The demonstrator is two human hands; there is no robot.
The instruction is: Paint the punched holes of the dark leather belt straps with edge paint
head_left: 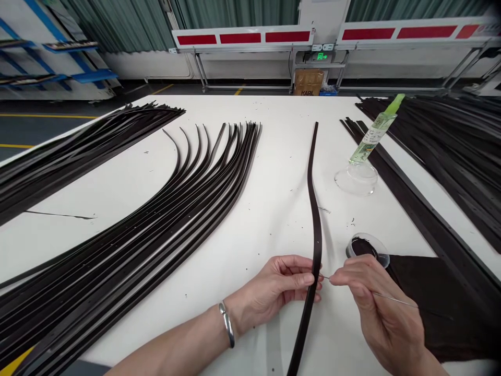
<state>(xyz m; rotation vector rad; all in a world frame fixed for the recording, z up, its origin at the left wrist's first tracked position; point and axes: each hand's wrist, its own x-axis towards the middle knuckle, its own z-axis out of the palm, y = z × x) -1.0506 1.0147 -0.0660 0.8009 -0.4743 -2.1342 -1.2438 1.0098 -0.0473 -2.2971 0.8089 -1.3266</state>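
A long dark strap (313, 198) with small holes runs from the far middle of the white table (274, 156) down to its near edge. My left hand (274, 292), a metal bracelet on its wrist, is closed on the strap, pinching it between thumb and fingers. My right hand (379, 305) is closed on a thin metal needle-like tool (391, 298), whose tip touches the strap's edge right beside my left fingers. A small clear cup of dark liquid (367, 246) stands just behind my right hand.
Many dark straps (164, 219) fan across the left of the table, with more straps (442, 151) piled at the right. A green bottle (373, 133) leans in a clear glass dish (356, 180). A dark cloth (442, 297) lies under my right wrist. Blue shelving (50, 57) stands far left.
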